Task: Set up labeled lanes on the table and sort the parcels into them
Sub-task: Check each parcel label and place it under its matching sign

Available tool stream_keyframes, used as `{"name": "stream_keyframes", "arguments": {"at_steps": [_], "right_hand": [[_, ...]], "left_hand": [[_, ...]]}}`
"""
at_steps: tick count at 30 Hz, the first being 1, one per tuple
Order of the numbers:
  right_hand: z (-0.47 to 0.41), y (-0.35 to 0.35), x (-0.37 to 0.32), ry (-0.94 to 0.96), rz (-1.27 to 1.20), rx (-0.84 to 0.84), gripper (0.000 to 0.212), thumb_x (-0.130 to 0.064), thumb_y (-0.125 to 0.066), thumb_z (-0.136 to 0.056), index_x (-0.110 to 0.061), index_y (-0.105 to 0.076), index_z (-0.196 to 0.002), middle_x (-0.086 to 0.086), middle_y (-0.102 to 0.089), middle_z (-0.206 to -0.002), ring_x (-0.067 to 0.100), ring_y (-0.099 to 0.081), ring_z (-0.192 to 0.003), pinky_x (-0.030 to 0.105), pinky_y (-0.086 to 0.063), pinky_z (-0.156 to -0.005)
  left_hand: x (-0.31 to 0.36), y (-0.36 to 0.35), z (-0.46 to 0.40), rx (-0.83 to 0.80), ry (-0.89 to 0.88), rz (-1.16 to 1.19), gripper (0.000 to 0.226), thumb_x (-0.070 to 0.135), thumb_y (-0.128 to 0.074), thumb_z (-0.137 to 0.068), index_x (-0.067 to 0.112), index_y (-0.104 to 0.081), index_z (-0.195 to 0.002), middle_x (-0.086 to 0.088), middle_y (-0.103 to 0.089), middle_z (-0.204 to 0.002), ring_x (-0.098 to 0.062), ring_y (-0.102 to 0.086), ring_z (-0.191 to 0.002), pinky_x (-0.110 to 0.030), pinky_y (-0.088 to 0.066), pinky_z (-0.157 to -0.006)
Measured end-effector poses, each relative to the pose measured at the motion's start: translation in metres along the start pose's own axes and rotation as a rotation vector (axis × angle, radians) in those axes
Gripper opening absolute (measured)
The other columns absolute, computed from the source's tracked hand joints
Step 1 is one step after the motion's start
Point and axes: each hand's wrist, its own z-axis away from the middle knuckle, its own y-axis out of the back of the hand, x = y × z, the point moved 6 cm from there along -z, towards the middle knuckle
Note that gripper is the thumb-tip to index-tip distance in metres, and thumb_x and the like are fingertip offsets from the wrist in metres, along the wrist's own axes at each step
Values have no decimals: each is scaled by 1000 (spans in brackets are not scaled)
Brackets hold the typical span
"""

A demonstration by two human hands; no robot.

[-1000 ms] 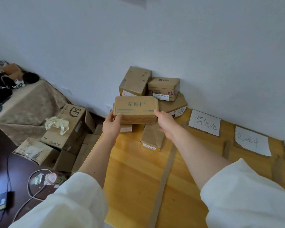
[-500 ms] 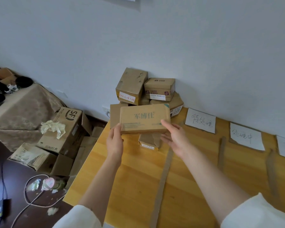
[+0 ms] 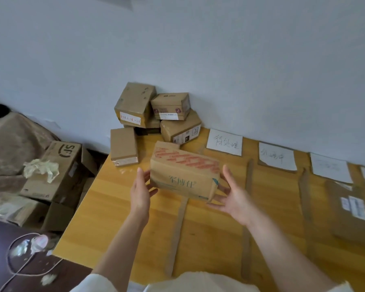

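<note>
Cardboard parcel point(image 3: 182, 175) between two hands' grip—left point(image 3: 140, 190), right point(image 3: 233, 196)—fingers straight, pressing.

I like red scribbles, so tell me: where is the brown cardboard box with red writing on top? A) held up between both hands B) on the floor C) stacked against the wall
A: the brown cardboard box with red writing sits between the left hand and right hand, above the wooden table.
</note>
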Motion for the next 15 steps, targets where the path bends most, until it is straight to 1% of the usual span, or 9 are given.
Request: {"name": "stream_keyframes", "arguments": {"at_steps": [1, 2, 3, 5, 7, 9, 11, 12, 15], "right_hand": [[3, 6, 0, -23, -34, 48, 54, -62, -69, -73, -32, -55, -116, 10, -62, -122, 33, -62, -112, 57, -50, -96], [5, 13, 2, -37, -45, 87, 54, -56, -70, -76, -27, -55, -119, 11, -63, -120, 33, -62, -111, 56, -50, -96], [6, 19, 4, -43, -44, 98, 58, -47, -73, -76, -21, -54, -124, 12, -64, -119, 32, -63, -110, 54, -52, -94], [11, 25, 5, -27, -52, 47, 65, -28, -78, -74, -12, -52, -131, 13, -68, -118, 29, -66, -108, 45, -57, -89], [21, 29, 3, -2, 7, -28, 63, -14, -77, -70, -8, -55, -129, 12, -71, -115, 26, -68, -105, 35, -57, -85], [26, 38, 2, 58, 115, -58, 66, -4, -79, -65, -9, -57, -127, 10, -71, -116, 26, -67, -109, 35, -54, -91], [30, 49, 0, 151, 221, 2, 71, 3, -83, -61, -15, -57, -125, 6, -71, -117, 24, -64, -113, 38, -52, -97], [31, 55, -2, 187, 254, 50, 76, 6, -85, -59, -19, -56, -125, 2, -70, -118, 20, -64, -113, 37, -52, -96], [36, 67, -6, 254, 272, 123, 92, 12, -85, -56, -26, -45, -130, -8, -64, -122, 5, -59, -114, 22, -53, -85]], "left_hand": [[-3, -5, 4, -16, 4, 5, 54, 54, -24, -100, 20, -63, -115, 0, -65, -116, -17, -63, -104, -34, -52, -86], [-5, -10, 7, -34, 10, 9, 53, 55, -24, -100, 22, -64, -110, 0, -66, -116, -19, -63, -105, -36, -52, -88], [-7, -15, 11, -47, 15, 12, 52, 55, -24, -100, 23, -65, -107, 1, -66, -114, -20, -64, -106, -37, -52, -91], [-11, -23, 17, -58, 20, 11, 54, 56, -25, -99, 22, -64, -113, 3, -68, -113, -19, -63, -109, -39, -50, -97], [-15, -28, 21, -64, 25, -4, 58, 58, -22, -99, 21, -62, -119, 4, -68, -113, -17, -60, -112, -40, -46, -102], [-17, -34, 24, -83, 33, -37, 57, 59, -18, -99, 26, -62, -115, 3, -67, -116, -17, -57, -116, -41, -42, -105], [-19, -40, 28, -100, 48, -59, 54, 59, -17, -99, 31, -61, -112, 4, -64, -119, -17, -54, -118, -42, -39, -108], [-19, -44, 30, -109, 55, -68, 53, 59, -16, -99, 33, -60, -111, 6, -63, -118, -17, -54, -118, -42, -39, -108], [-21, -53, 35, -134, 70, -99, 53, 60, -15, -98, 36, -62, -106, 9, -64, -115, -16, -56, -117, -39, -39, -105]]}}
